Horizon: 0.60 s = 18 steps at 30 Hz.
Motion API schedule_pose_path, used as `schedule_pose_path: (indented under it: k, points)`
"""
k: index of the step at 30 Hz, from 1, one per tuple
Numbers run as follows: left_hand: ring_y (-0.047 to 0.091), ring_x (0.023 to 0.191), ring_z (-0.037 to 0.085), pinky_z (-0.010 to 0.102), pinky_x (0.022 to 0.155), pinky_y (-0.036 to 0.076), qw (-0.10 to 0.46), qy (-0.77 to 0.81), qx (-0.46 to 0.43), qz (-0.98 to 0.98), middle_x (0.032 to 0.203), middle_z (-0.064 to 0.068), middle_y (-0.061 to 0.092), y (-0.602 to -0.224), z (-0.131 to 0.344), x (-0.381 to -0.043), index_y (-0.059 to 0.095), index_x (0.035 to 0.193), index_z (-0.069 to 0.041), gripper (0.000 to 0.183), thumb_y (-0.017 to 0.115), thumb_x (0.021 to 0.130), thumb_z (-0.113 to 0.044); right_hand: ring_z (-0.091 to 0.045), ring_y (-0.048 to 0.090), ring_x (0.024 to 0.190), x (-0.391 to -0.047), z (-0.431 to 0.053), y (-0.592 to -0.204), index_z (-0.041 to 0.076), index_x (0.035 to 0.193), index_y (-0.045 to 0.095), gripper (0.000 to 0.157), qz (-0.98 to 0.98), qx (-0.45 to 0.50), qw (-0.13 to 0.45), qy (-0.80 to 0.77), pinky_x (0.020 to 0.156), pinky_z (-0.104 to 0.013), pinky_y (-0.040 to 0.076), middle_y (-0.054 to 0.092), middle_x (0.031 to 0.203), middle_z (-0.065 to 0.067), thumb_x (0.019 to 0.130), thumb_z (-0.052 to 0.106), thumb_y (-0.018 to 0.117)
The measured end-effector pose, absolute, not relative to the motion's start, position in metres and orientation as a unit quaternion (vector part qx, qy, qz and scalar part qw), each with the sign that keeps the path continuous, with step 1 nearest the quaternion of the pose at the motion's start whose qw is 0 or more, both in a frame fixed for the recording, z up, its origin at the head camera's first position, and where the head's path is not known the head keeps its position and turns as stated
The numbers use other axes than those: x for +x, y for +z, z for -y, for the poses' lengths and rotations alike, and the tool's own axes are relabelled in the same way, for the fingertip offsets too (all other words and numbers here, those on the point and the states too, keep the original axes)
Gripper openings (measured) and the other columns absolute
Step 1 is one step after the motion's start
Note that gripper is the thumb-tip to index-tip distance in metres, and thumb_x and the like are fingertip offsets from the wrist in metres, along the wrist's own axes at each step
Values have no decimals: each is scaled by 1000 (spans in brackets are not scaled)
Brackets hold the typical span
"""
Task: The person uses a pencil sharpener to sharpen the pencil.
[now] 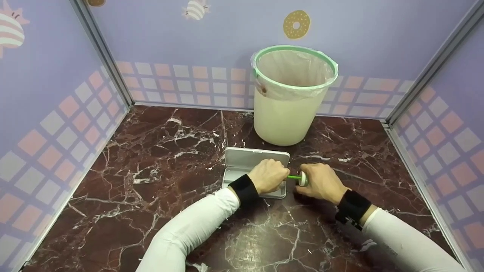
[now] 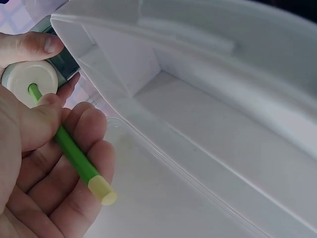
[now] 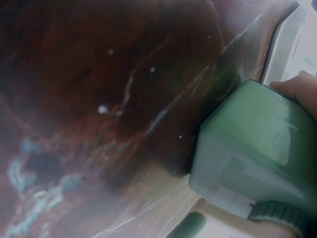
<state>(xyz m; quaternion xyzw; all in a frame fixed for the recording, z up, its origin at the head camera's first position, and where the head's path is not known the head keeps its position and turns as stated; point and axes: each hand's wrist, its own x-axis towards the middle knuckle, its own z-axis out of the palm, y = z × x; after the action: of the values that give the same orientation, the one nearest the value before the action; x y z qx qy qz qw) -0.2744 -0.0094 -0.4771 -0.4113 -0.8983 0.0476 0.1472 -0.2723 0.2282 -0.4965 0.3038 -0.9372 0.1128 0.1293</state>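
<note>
My left hand (image 1: 269, 175) pinches a green pencil (image 2: 77, 153) between thumb and fingers. The pencil's pale yellow blunt end points toward the left wrist camera, and its other end sits in the hole of a pencil sharpener's round white face (image 2: 30, 79). My right hand (image 1: 321, 181) grips the sharpener, whose boxy green body (image 3: 252, 144) carries a ribbed green knob (image 3: 277, 213). The pencil's tip is hidden inside. Beneath and behind my left hand lies a white pencil case (image 1: 257, 156) with its lid raised.
A pale bin (image 1: 285, 117) with a green rim and a plastic liner stands behind the case, against the back wall. Patterned purple panels (image 1: 181, 34) enclose the dark red marbled tabletop (image 1: 162, 158) on three sides. Small white specks lie scattered over it.
</note>
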Motion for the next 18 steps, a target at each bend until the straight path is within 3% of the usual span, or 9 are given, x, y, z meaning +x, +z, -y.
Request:
schedule_pose_path:
  k: [18]
  points:
    - [80, 73, 22, 36, 66, 67, 151, 64, -415, 895, 84, -1, 82, -480, 13, -273, 79, 89, -20, 8, 76, 94, -14, -27, 68, 66, -271, -228, -499, 17, 83, 57, 45, 934, 309, 142, 110, 62, -50, 58, 66, 71, 3, 71, 34, 96]
